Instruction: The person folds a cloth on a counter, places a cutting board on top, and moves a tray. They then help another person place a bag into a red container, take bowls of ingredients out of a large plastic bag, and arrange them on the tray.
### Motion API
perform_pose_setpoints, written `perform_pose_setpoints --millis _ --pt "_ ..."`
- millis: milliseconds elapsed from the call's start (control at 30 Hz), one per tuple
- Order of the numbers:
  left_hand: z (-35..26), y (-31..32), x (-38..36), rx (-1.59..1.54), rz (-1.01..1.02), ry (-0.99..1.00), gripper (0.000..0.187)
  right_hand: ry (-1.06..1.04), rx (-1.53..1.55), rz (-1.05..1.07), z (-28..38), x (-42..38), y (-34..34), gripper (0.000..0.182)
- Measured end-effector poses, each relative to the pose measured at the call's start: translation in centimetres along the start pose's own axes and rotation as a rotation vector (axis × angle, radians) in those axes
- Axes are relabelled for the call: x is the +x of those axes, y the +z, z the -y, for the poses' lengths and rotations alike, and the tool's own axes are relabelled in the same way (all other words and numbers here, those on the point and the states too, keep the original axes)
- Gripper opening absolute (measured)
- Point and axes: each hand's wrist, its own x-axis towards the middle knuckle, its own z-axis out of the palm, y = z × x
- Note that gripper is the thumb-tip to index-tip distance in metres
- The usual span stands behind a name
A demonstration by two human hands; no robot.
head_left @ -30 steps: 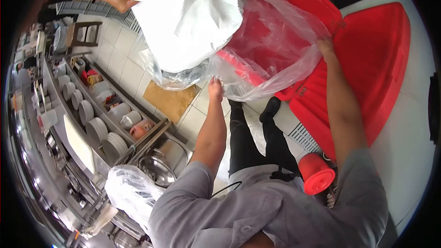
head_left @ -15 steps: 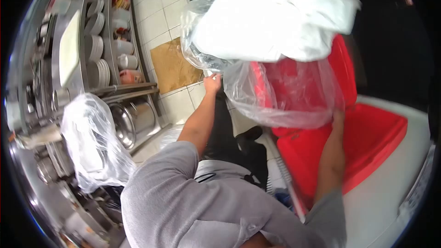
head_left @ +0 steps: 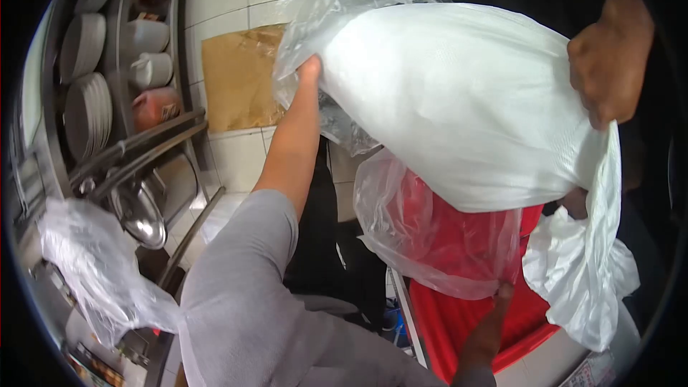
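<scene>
A large, full white sack [head_left: 459, 100] lies across the upper middle, its left end inside a clear plastic bag [head_left: 337, 7]. My left hand [head_left: 309, 72] is closed at the clear bag's edge, beside the sack's left end; its fingers are mostly hidden. Lower down, my right hand [head_left: 504, 292] pinches the rim of another clear bag [head_left: 387, 222], which hangs open over the red lid [head_left: 480, 330]. Another person's hand [head_left: 609, 72] grips the sack's gathered right end, whose loose cloth hangs down.
Stacked plates [head_left: 89, 115] and containers [head_left: 152, 70] fill metal shelves at the left. Below them are a metal pot [head_left: 140, 208] and a plastic-wrapped bundle [head_left: 100, 265]. Brown cardboard [head_left: 240, 75] lies on the tiled floor. The other person's dark clothing is at the upper right.
The white sack has turned and now slopes down to the right, with the other person's hand visible on its gathered end. My right hand and the open clear bag appear lower in view.
</scene>
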Motion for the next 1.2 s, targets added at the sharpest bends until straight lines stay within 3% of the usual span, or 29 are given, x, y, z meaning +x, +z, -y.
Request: perform_pose_setpoints --millis 33,67,200,600,733,833,933,1067,1133,1167,1200 --pt "-0.7 0.9 0.4 -0.115 0.023 -0.016 0.053 0.06 0.244 0.109 0.3 0.2 -0.6 0.007" --pt "-1.2 1.7 0.8 -0.205 0.05 -0.038 0.054 -0.063 -0.447 -0.276 1.1 -3.6 2.7 0.007" --pt "-3.2 2.0 0.6 -0.381 0.111 -0.092 0.056 -0.046 -0.444 -0.336 2.4 -8.0 7.9 0.008" --pt "1.5 1.0 8.6 -0.212 0.148 -0.009 0.06 -0.264 -0.298 -0.368 6.8 -8.7 15.8 0.012" --pt "-3.7 0.3 -0.8 -0.345 0.176 -0.012 0.07 -0.274 -0.247 -0.401 7.6 -8.9 19.8 0.014" --pt "-4.2 -0.6 0.0 -0.254 0.115 -0.094 0.072 -0.265 -0.184 -0.413 7.4 -9.5 21.9 0.015" --pt "-4.0 -1.0 0.7 -0.322 0.331 0.036 0.072 -0.282 -0.098 -0.404 6.0 -8.0 23.7 0.016" --pt "-9.0 -0.6 -8.5 -0.175 0.235 0.062 0.066 -0.304 -0.011 -0.376 5.6 -7.6 23.8 0.018" --pt "-11.1 -0.3 -9.0 -0.113 0.176 0.343 0.058 -0.326 0.022 -0.38 6.0 -8.6 24.3 0.019" --pt "-11.5 -0.5 -8.6 -0.076 0.27 0.451 0.05 -0.35 0.038 -0.378 6.8 -9.0 24.1 0.019" --pt "-12.7 0.1 -10.3 -0.077 0.273 0.459 0.048 -0.373 0.062 -0.384 7.5 -9.3 23.8 0.019"
